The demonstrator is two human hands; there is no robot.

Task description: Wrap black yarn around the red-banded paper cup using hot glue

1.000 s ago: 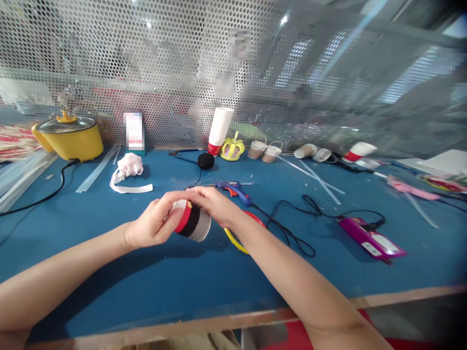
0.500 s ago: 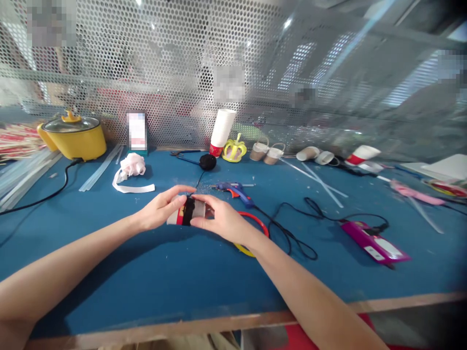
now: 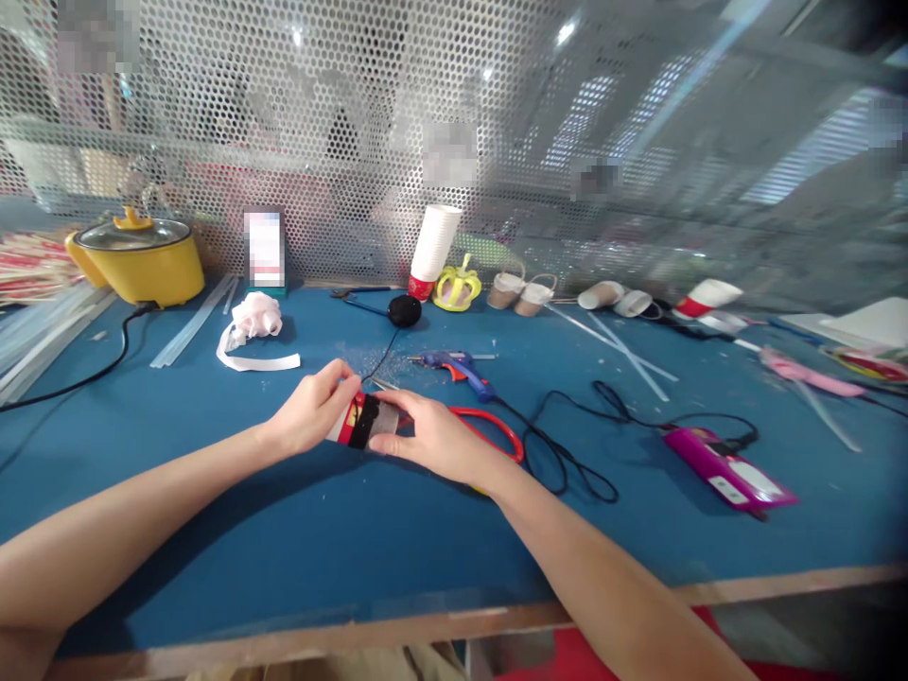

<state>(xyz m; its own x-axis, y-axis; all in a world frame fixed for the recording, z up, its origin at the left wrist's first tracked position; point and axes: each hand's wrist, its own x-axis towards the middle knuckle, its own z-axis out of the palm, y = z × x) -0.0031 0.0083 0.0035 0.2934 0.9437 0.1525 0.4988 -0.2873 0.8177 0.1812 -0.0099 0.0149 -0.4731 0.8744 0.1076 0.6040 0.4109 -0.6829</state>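
A paper cup [image 3: 343, 433] lies on its side between my hands, white and red with a band of black yarn [image 3: 364, 422] wound round its middle. My left hand [image 3: 309, 409] has its fingers curled at the cup's left end, by the yarn strand. My right hand [image 3: 431, 435] grips the other end, thumb below and fingers above. From the band a thin strand runs to the black yarn ball [image 3: 404, 310] farther back. Scissors with red and yellow handles [image 3: 500, 430] lie partly hidden under my right hand. Beyond them is a blue glue gun [image 3: 458, 364].
White ribbon [image 3: 259, 317] lies at left, near a yellow electric pot [image 3: 146, 265] and a phone [image 3: 265, 251]. Stacked paper cups [image 3: 435, 251], a yellow crown-like piece [image 3: 458, 287] and small baskets [image 3: 506, 288] line the mesh. A purple power strip [image 3: 727, 470] with cables lies right.
My left fingers have drawn back and curled, and the cup has turned slightly, showing more of the black band. The yarn strand toward the ball now shows more clearly.
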